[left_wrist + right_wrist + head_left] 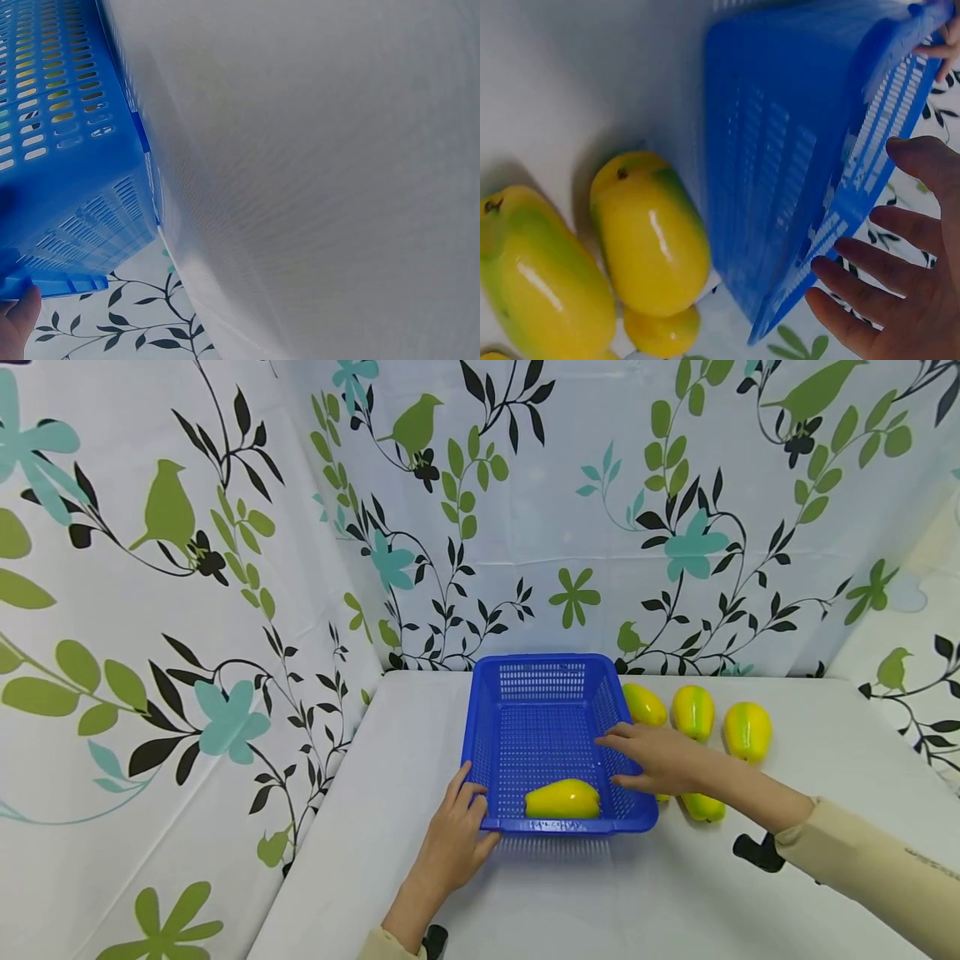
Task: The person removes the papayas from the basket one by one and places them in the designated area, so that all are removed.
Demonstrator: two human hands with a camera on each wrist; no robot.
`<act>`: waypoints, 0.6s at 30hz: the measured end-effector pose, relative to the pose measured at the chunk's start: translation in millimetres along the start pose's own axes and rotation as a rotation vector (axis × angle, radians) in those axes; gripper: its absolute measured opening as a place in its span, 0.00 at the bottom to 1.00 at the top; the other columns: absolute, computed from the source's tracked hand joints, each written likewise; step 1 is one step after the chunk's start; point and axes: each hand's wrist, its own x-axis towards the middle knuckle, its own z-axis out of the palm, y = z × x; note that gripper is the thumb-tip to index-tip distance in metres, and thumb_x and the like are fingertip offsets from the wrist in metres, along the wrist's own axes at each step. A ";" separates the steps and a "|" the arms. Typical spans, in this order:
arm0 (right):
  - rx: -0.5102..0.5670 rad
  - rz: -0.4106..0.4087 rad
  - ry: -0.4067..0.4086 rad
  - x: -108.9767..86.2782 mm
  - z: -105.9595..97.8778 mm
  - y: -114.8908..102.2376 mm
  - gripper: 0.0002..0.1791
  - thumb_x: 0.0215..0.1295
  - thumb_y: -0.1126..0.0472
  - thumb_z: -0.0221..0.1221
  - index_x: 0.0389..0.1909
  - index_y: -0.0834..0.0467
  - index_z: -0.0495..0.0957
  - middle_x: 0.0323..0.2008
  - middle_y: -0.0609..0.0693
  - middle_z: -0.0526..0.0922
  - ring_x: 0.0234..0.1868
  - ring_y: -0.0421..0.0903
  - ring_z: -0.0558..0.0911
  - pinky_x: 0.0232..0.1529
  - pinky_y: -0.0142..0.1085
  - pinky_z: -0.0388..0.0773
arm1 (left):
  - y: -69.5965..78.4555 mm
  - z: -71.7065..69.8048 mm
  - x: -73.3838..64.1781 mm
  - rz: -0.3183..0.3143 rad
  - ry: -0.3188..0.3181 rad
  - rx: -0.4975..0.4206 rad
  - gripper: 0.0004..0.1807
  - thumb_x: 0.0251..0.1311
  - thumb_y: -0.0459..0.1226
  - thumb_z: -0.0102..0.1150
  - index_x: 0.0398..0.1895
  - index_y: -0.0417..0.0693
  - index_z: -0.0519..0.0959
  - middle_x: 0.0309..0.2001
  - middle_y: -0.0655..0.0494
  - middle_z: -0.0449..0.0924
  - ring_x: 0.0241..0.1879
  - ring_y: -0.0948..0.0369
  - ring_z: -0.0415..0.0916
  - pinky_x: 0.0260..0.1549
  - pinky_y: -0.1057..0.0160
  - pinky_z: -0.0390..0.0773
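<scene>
A blue plastic basket (pixel 532 727) with slotted walls stands on the white table. One yellow mango (pixel 562 799) lies inside, along its near wall. At the near left corner my left hand (pixel 455 837) holds the rim, fingers over the edge; only a fingertip (pixel 27 309) shows in the left wrist view. My right hand (pixel 660 758) hovers over the basket's right rim, fingers spread, with nothing in it. Just right of the basket, yellow mangoes with green streaks lie on the table, among them a near mango (pixel 649 232) and another mango (pixel 544 274).
Further mangoes sit at the right: one mango (pixel 693 712) in the back row, a mango (pixel 747 732) at its right end, and a mango (pixel 702 807) partly under the right forearm. A patterned curtain (pixel 570 510) rises behind the white table (pixel 360 827) and along its left side.
</scene>
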 end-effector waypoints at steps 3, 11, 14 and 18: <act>0.008 -0.036 -0.024 8.4 6.9 -9.7 0.30 0.59 0.45 0.60 0.60 0.54 0.70 0.55 0.54 0.74 0.53 0.54 0.76 0.51 0.49 0.78 | -0.5 0.8 0.0 0.000 0.002 -0.001 0.16 0.50 0.45 0.67 0.33 0.42 0.77 0.49 0.49 0.73 0.69 0.46 0.51 0.66 0.56 0.62; 0.039 -0.038 -0.140 25.1 24.9 -26.2 0.29 0.59 0.45 0.59 0.59 0.54 0.72 0.49 0.51 0.77 0.48 0.49 0.77 0.52 0.47 0.78 | -1.2 2.8 -0.1 -0.009 -0.012 0.001 0.16 0.51 0.45 0.66 0.34 0.43 0.77 0.49 0.49 0.73 0.69 0.47 0.50 0.67 0.57 0.60; 0.057 -0.030 -0.169 28.4 29.4 -28.0 0.28 0.60 0.45 0.59 0.58 0.54 0.72 0.47 0.49 0.78 0.45 0.47 0.77 0.51 0.47 0.78 | -1.0 2.7 0.1 -0.008 -0.015 0.004 0.16 0.51 0.45 0.66 0.34 0.43 0.77 0.50 0.50 0.73 0.69 0.47 0.50 0.67 0.57 0.59; 0.068 -0.029 -0.176 31.6 33.1 -28.7 0.27 0.60 0.45 0.59 0.58 0.52 0.72 0.46 0.48 0.79 0.45 0.47 0.77 0.51 0.48 0.78 | -1.3 1.7 0.2 -0.004 -0.002 -0.004 0.15 0.51 0.45 0.66 0.33 0.43 0.77 0.49 0.49 0.73 0.69 0.47 0.51 0.67 0.56 0.60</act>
